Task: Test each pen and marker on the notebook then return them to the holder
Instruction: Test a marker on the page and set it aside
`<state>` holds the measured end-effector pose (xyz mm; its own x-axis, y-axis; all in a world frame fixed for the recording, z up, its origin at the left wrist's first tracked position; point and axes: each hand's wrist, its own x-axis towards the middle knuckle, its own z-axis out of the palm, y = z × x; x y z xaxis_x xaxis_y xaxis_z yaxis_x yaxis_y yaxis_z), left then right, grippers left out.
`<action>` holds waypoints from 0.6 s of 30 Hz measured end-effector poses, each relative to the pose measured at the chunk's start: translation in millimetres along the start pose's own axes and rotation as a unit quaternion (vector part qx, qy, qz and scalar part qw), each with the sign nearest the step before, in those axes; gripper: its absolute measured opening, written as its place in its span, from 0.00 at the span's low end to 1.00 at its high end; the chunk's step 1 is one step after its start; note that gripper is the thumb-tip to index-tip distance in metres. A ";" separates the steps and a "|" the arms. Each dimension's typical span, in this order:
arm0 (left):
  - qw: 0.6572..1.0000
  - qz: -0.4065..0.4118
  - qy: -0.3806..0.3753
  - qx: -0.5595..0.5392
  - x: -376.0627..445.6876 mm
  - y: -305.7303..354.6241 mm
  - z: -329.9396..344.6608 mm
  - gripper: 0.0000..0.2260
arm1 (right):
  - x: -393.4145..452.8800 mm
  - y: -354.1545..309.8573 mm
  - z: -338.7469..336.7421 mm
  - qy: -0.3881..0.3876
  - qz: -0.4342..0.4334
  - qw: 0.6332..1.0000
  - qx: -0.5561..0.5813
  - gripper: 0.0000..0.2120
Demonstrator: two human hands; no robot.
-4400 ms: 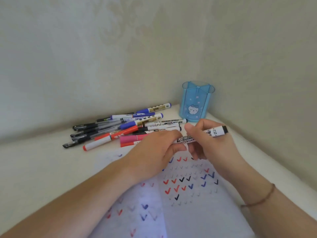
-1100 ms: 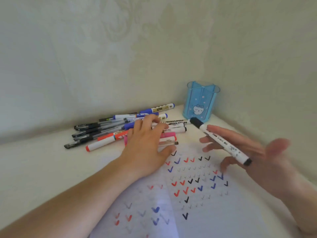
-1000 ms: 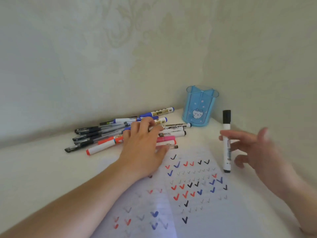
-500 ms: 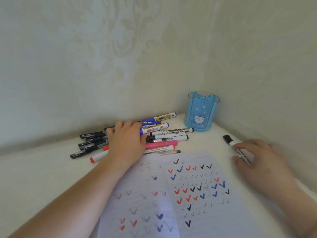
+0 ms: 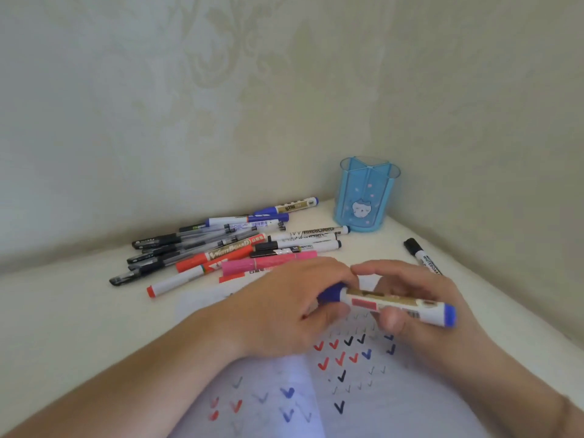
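Both hands hold a blue whiteboard marker level above the open notebook. My left hand grips its blue capped end. My right hand grips its white barrel. The notebook pages carry rows of red, blue and black ticks. A black whiteboard marker lies on the table to the right of my hands. The blue see-through pen holder stands upright in the corner, and nothing shows inside it.
A heap of several pens and markers, black, blue, red and pink, lies on the white table to the left of the holder. Walls close off the back and the right side.
My right hand has laid the black marker down on the table at the right. My left hand has brought a blue marker from the heap, and both hands now hold it over the notebook.
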<state>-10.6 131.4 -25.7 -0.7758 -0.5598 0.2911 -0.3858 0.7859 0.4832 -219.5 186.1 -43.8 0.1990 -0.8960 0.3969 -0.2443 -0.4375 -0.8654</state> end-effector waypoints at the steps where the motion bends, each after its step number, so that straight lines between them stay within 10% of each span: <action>1: 1.000 0.002 -0.010 0.000 -1.6 2.6 1.3 0.05 | -1.0 -2.3 2.0 0.011 -0.006 1.000 0.017 0.27; 9: 0.998 0.030 -0.031 -0.045 -3.0 11.8 6.6 0.07 | -10.4 -16.1 11.2 0.031 -0.011 0.999 0.038 0.09; 18: 0.997 -0.018 -0.072 0.026 -5.9 -0.3 1.6 0.17 | -11.6 -24.6 0.8 0.017 -0.011 0.984 0.177 0.19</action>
<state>-6.7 134.9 -28.9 -0.8235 -0.5468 0.1508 -0.4368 0.7809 0.4465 -215.1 207.3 -27.4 0.1673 -0.8908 0.4224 0.1068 -0.4095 -0.9060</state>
